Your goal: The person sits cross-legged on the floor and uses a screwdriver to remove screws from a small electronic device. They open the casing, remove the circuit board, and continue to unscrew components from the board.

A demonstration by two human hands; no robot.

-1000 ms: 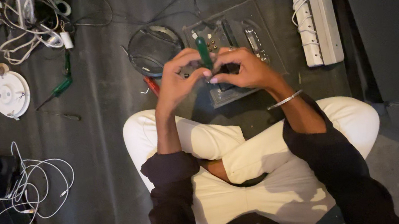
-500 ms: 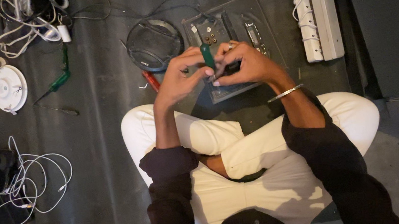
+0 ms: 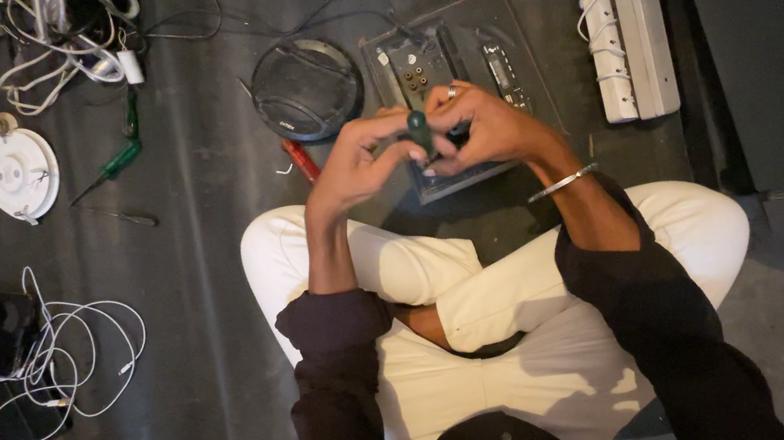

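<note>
I sit cross-legged on a dark floor mat with both hands raised together over a clear tray (image 3: 523, 51). My left hand (image 3: 351, 163) and my right hand (image 3: 491, 126) close from either side on a green-handled screwdriver (image 3: 419, 130), which stands nearly upright between my fingertips. Its tip and anything under my fingers are hidden. In the tray lie a green circuit board (image 3: 414, 68) and a narrow metal part (image 3: 500, 70). A ring and a metal bangle are on my right hand and wrist.
A round black disc (image 3: 306, 88) and a red-handled tool (image 3: 300, 158) lie left of the tray. Farther left are another green screwdriver (image 3: 115, 165), a white round fitting (image 3: 21, 174) and tangled cables (image 3: 60, 37). A white power strip (image 3: 631, 25) lies right; white cable (image 3: 52, 360) coils near my left knee.
My hands have drawn closer together around the screwdriver and shifted slightly toward me. The handle now shows less above my fingers. The view has drifted a little.
</note>
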